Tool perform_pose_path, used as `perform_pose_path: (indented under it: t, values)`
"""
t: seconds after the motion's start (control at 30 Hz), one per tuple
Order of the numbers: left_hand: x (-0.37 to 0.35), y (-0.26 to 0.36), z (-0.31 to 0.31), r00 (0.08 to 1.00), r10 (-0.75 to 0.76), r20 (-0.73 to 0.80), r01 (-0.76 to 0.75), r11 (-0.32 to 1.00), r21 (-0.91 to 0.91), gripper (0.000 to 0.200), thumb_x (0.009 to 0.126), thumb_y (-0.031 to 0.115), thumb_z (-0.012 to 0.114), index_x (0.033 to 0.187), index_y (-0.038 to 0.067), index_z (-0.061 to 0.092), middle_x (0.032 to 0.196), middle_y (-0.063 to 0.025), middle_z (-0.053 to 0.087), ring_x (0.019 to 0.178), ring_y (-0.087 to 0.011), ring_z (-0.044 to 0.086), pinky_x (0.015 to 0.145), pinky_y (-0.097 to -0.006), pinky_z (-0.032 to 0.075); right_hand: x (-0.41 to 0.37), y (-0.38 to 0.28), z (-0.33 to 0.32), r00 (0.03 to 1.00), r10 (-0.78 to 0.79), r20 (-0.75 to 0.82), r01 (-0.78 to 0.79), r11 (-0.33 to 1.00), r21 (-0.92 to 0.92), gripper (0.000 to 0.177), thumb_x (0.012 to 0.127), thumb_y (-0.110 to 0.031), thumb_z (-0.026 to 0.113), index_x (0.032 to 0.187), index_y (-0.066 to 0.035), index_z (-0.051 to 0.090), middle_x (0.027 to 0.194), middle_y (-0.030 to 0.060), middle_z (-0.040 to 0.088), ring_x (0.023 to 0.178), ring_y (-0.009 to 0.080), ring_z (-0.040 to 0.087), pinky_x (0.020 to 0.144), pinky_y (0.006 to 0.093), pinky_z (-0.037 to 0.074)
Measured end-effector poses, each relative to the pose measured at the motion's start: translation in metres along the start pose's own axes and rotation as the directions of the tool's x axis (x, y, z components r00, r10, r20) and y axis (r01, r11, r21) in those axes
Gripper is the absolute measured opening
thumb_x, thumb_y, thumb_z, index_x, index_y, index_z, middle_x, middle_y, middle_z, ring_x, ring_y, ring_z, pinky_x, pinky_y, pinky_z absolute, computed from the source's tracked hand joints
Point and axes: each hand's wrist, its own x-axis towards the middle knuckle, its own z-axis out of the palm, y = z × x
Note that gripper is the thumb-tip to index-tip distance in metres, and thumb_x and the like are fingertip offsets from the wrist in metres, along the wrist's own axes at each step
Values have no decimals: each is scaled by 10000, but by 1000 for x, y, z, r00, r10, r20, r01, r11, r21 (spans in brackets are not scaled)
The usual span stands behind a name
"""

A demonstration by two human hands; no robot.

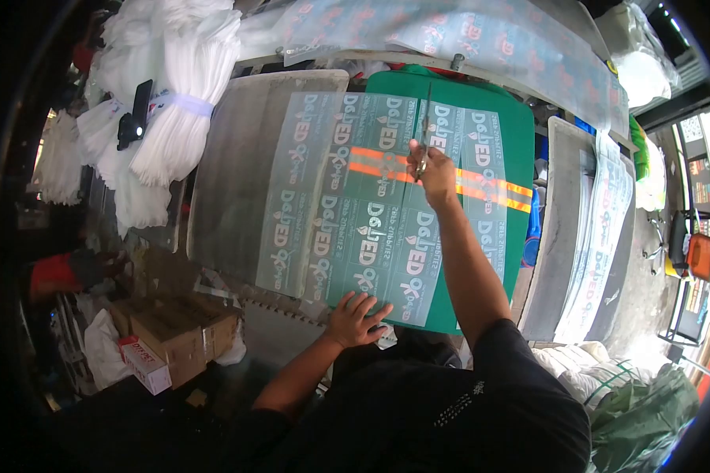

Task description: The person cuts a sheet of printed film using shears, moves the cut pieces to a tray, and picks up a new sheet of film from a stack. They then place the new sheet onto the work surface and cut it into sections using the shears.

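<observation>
A translucent printed sheet [371, 213] with white lettering lies over a green board [517, 126] and part of a grey board beside it. Orange reflective strips [517, 197] cross the green board. My right hand [432, 169] is closed around the handles of scissors [426, 130], whose blades point away from me over the sheet near the strips. Near the sheet's front edge, my left hand [357, 319] lies flat with its fingers spread.
Bundled white material [185, 94] hangs at the upper left. Cardboard boxes [173, 331] stand at the lower left, near another person's arm [43, 280]. More printed strips [596, 252] lie on the right grey board. Sacks [639, 418] are at the lower right.
</observation>
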Motion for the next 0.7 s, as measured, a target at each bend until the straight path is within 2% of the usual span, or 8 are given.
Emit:
perform_pose_path:
  t: [0.13, 0.27, 0.3, 0.33, 0.37, 0.4, 0.43, 0.7]
  values:
    - [0, -1, 0, 1000, 4, -25, -4, 1000, -17, 554, 774, 481, 655, 1275, 256, 576, 1163, -67, 481, 1090, -243, 484, 972, -469, 389, -31, -7, -29, 996, -73, 40, 83, 933, -350, 426, 910, -418, 625, 811, -4, 612, 711, 65, 621, 567, 113, 562, 513, 259, 433]
    - [-3, -5, -1, 1000, 25, 13, -24, 994, -109, 639, 765, 492, 656, 1324, 210, 527, 1176, -94, 495, 1114, -282, 497, 987, -490, 374, -64, 56, -79, 826, -457, 331, 447, 171, -878, 421, 899, -414, 602, 759, -18, 585, 616, 172, 594, 578, 366, 602, 540, 453, 467]
    - [-4, -5, -7, 999, 20, 27, -16, 989, -148, 658, 762, 486, 660, 1335, 199, 512, 1184, -106, 492, 1124, -298, 494, 985, -500, 372, -66, 92, -101, 838, -421, 347, 503, 349, -791, 397, 886, -414, 617, 804, -26, 609, 660, 167, 617, 585, 361, 606, 569, 474, 472]
    - [-4, -2, -11, 999, 4, 39, 3, 984, -179, 678, 758, 480, 664, 1347, 187, 497, 1193, -118, 489, 1135, -313, 492, 982, -509, 370, -93, 89, -104, 697, -471, 541, 574, -86, -814, 370, 845, -415, 662, 864, -46, 643, 729, 166, 647, 611, 342, 616, 591, 468, 476]
    - [-6, -3, -12, 999, -1, 39, 11, 969, -246, 710, 736, 463, 689, 1355, 183, 480, 1198, -126, 485, 1135, -329, 491, 981, -513, 368, -120, 88, -94, 945, -309, 109, 258, 498, -828, 358, 823, -399, 686, 915, -54, 668, 758, 149, 648, 641, 326, 611, 611, 445, 480]
    - [-6, -2, -14, 999, -16, 32, 25, 957, -290, 729, 713, 446, 711, 1349, 174, 482, 1188, -135, 484, 1136, -334, 485, 983, -512, 370, -137, 101, -101, 941, -307, 142, 307, 601, -738, 347, 832, -388, 679, 904, -49, 667, 789, 158, 644, 684, 320, 617, 626, 443, 482]
    - [-15, -3, 1, 991, 7, -132, -44, 958, -282, 737, 701, 436, 726, 1342, 164, 485, 1180, -147, 483, 1150, -331, 470, 1009, -511, 344, -155, 103, -100, 903, -389, 180, 308, 297, -904, 348, 830, -395, 686, 858, -49, 657, 739, 161, 639, 656, 329, 619, 615, 438, 481]
    - [-57, 3, -60, 980, -171, -103, 142, 959, -245, 619, 771, 270, 695, 1338, 121, 497, 1233, -153, 507, 1193, -346, 459, 1026, -502, 340, -203, 116, -92, 929, -370, 19, 178, 402, -898, 283, 780, -304, 731, 782, -29, 664, 697, 190, 644, 631, 356, 620, 591, 455, 460]
